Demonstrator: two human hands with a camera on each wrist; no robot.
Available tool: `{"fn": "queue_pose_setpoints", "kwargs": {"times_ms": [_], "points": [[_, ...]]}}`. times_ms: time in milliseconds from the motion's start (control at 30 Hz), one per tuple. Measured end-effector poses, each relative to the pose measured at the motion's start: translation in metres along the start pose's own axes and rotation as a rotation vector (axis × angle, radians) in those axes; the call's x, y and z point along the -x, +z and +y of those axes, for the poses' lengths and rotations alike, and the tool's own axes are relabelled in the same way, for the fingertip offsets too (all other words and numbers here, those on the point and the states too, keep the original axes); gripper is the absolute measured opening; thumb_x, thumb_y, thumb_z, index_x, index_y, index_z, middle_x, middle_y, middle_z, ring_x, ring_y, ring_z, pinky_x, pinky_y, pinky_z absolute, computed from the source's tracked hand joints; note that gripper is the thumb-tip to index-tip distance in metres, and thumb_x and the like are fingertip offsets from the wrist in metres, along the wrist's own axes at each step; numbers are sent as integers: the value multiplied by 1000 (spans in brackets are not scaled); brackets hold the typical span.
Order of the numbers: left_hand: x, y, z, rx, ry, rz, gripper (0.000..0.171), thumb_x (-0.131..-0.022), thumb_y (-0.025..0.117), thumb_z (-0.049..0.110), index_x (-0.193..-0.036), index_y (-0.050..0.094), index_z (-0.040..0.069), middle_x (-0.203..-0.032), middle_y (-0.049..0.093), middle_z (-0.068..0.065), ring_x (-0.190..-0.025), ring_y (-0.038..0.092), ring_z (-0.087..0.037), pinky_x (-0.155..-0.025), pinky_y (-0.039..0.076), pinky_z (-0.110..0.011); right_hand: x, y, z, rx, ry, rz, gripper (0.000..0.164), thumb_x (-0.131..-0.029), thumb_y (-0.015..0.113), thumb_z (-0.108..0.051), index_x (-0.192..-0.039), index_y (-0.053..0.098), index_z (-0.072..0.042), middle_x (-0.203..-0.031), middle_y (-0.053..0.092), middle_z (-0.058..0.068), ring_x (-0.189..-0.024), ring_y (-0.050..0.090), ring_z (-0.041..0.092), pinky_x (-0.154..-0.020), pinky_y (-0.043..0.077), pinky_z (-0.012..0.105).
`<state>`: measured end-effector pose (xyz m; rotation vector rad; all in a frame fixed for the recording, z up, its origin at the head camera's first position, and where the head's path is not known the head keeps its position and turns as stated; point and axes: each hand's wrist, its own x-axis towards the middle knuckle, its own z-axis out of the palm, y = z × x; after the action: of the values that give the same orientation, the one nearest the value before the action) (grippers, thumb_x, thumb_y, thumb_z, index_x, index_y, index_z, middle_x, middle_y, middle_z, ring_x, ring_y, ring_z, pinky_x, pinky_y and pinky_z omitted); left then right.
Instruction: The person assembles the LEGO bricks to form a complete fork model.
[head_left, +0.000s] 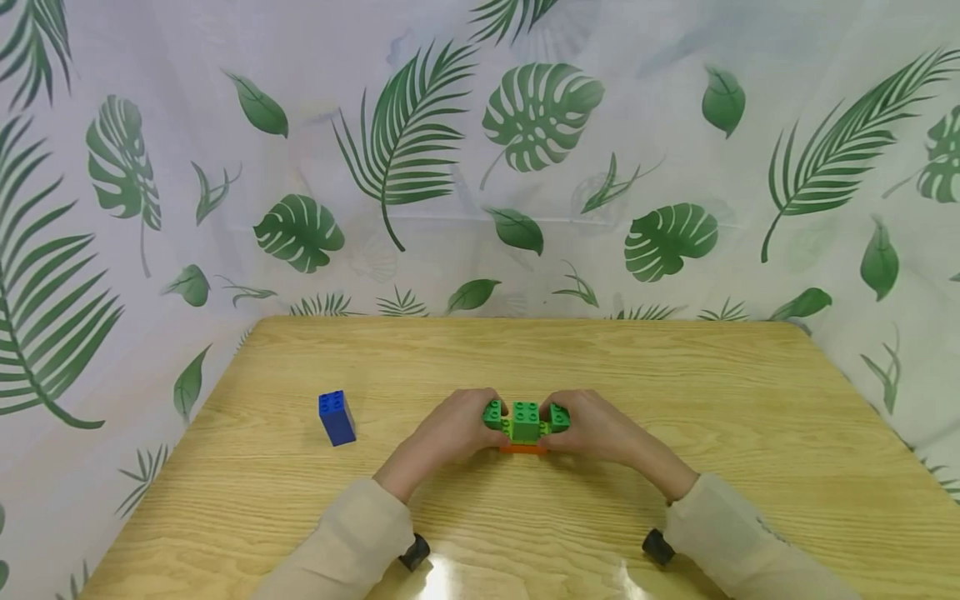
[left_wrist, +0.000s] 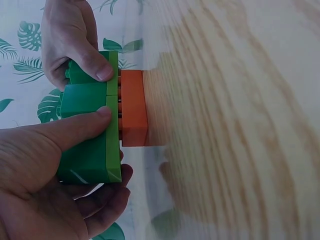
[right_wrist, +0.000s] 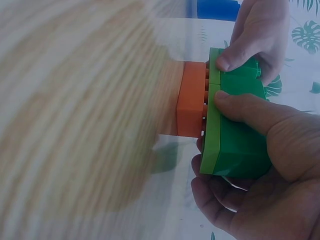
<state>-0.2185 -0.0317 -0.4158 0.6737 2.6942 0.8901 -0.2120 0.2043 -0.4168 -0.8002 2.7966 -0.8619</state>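
Holding a small brick build from both ends, a person's two bare hands meet near the middle of a wooden table (head_left: 697, 392). The left hand (head_left: 467, 423) pinches the left end, its thumb on the near side and its other fingers at the end and beneath. The right hand (head_left: 591, 425) mirrors it, pinching the right end the same way; both grips are only as wide as the bricks.

Three dark green bricks (head_left: 526, 422) stand in a row, studs up, with gaps between them. Under them lie two light green bricks (left_wrist: 113, 144), end to end, their seam below the middle dark green one. Lowest is an orange brick (right_wrist: 192, 100), resting on the table, centred beneath the seam. A narrow gap between light green and orange shows the orange brick's studs.

Well apart, on the person's left, a blue brick (head_left: 337, 418) stands upright, studs up. Pale sleeves (head_left: 360, 533) cover the forearms. Behind the table hangs a white cloth (head_left: 442, 267) printed with green leaves.
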Motion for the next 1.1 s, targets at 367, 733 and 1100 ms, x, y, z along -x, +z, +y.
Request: {"fn": "queue_pose_setpoints", "kwargs": {"times_ms": [367,733,1100], "points": [[-4,-3,1,-75,41,-8,30,-86,88,26,-107,75,9,-104,72,-2,-87,60,-13,-82,52,-31,-1,0,-2,12,-4,8,29,-81,89,-18,-97,71,-2,-88,68,0,-74,54,10,-65,47,27],[-8,-2,-2,-78,67,-3,26,-85,88,27,-100,74,12,-96,70,2,-81,58,-12,-77,51,-28,-2,0,1,17,-4,10,30,-81,89,-20,-96,71,-3,-87,67,-1,-74,54,10,-64,46,27],[-8,3,-4,-45,47,9,29,-84,89,27,-103,75,11,-99,71,1,-83,58,-12,-78,51,-29,-3,5,4,48,-23,14,29,-80,87,-20,-97,72,-3,-90,69,1,-75,56,10,-67,49,28]]}}
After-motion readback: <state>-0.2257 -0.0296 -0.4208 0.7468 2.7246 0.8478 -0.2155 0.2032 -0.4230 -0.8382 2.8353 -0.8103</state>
